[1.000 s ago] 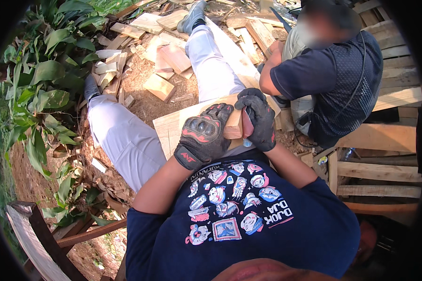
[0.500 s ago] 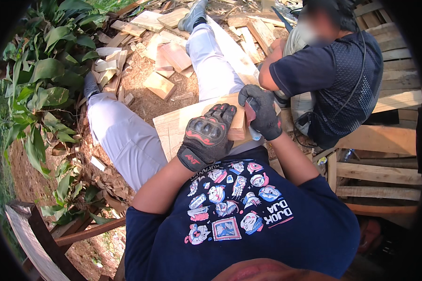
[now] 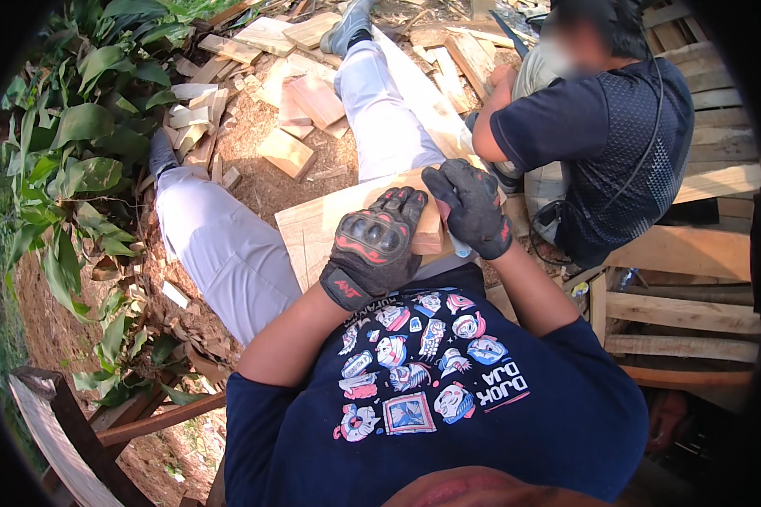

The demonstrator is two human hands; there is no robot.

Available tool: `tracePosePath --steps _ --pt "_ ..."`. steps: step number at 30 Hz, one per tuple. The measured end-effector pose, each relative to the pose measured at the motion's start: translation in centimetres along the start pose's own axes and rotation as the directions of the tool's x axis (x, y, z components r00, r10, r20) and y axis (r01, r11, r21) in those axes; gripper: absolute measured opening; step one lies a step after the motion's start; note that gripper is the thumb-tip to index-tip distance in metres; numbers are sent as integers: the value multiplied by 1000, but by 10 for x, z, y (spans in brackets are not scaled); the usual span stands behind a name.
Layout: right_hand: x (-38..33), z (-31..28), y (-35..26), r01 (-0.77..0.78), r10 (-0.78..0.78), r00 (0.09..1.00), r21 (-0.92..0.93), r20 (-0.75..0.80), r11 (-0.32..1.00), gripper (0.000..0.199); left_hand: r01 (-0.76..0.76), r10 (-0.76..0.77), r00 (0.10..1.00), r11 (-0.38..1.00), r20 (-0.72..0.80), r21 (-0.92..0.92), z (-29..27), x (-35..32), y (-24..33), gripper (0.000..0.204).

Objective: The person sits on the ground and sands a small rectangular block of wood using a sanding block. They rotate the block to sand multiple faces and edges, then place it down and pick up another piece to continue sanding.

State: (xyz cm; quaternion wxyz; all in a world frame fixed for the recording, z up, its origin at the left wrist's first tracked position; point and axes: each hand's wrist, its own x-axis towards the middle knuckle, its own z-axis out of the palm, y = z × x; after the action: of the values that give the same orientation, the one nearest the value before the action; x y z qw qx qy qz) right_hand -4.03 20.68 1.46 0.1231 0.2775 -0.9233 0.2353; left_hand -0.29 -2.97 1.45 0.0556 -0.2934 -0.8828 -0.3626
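Note:
Across my lap lies a broad, pale wooden board (image 3: 303, 226). On top of it rests a smaller wooden block (image 3: 429, 235), partly covered by my hands. My left hand (image 3: 374, 241), in a black glove with red trim, lies flat on the block, its fingers stretched out. At the block's right end is my right hand (image 3: 472, 207), gloved alike, with its fingers curled. A reddish-brown sheet, which looks like sandpaper (image 3: 442, 209), is folded in its grip; only a sliver shows beside the block. The block's underside is hidden.
A person (image 3: 596, 144) in a dark shirt sits close on my right. Wood offcuts (image 3: 287, 152) litter the sawdust-covered ground ahead. Leafy plants (image 3: 84, 127) grow on the left. Slatted timber (image 3: 685, 313) stands at the right, and a wooden frame (image 3: 63, 431) at the lower left.
My right hand has shifted slightly left and turned over the block's end, hiding most of the reddish-brown sheet. My left hand stays in place. The person beside me has moved an arm slightly.

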Motion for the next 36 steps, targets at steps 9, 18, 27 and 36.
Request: tracePosePath --steps 9,18,27,36 --pt "31 10 29 -73 111 978 -208 177 975 32 58 -59 998 997 33 43 8 -2 2 73" --pt "16 11 19 115 -91 990 -256 104 960 14 74 -76 995 997 63 25 5 -3 1 72" --pt "13 25 58 -45 89 984 -270 155 962 18 56 -58 993 998 105 23 3 1 0 73" --pt "-13 -14 2 -472 526 849 521 51 711 32 8 -7 1000 973 -9 230 17 1 5 78"
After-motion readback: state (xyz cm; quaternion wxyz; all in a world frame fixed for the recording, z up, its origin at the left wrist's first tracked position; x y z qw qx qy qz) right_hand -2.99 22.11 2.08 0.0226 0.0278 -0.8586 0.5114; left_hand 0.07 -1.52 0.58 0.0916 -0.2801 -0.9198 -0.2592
